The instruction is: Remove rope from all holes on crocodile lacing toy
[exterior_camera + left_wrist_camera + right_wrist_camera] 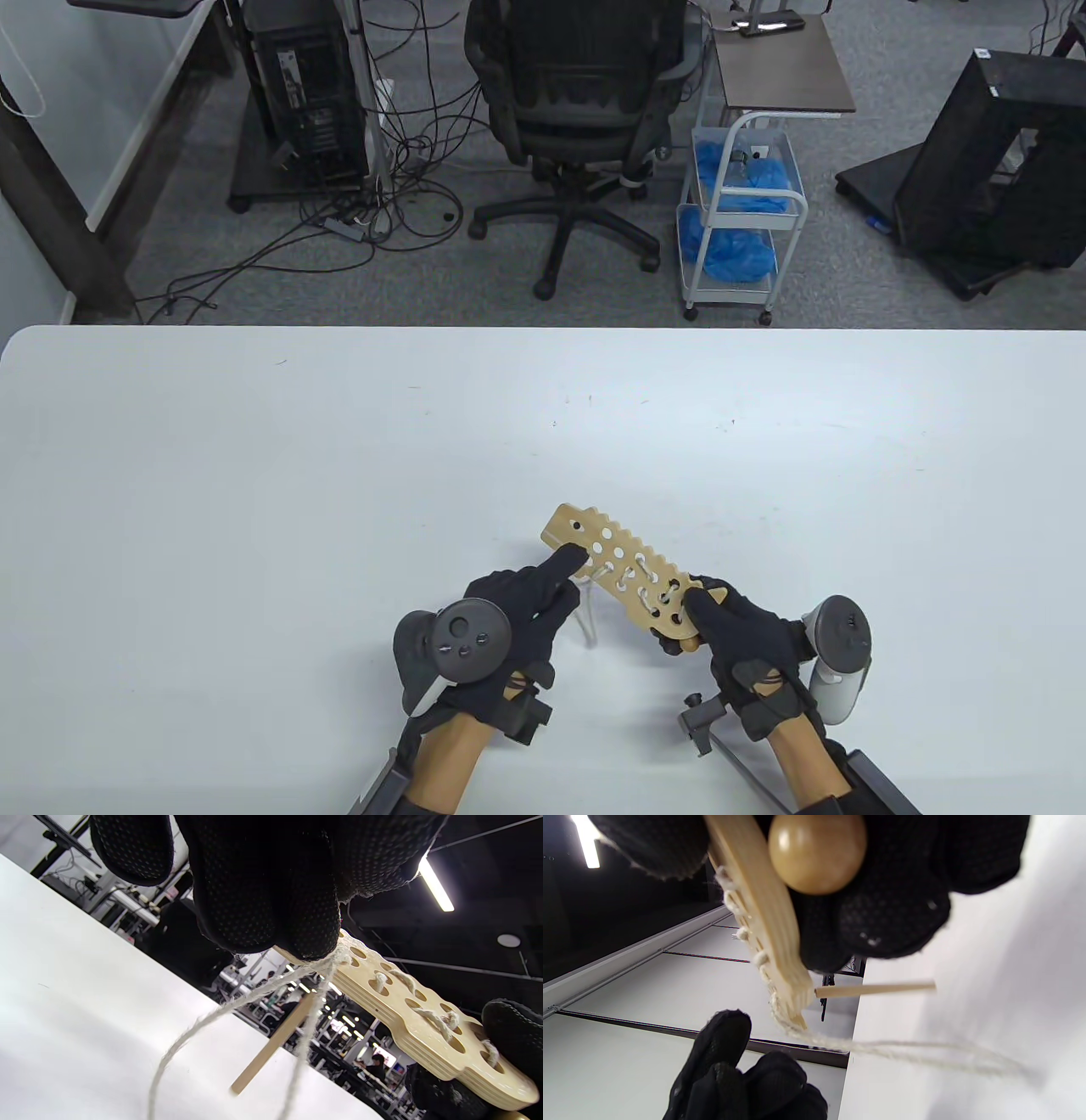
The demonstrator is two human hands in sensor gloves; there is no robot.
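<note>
Both hands (526,607) hold the crocodile toy (632,577) above the table (254,475), rope (237,1005) dangling.

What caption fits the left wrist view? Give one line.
Left hand pinches rope at the crocodile lacing toy, a wooden stick dangling below.

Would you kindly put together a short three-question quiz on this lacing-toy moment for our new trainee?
1. True or false: the crocodile lacing toy lies flat on the table, untouched.
2. Which hand holds the end of the toy where the rope is still laced?
A. left hand
B. right hand
3. Fill in: hanging below the toy on the loose rope is a thin wooden ____.

Key
1. False; both hands hold it above the table.
2. B.
3. Stick, the lacing needle.
</note>
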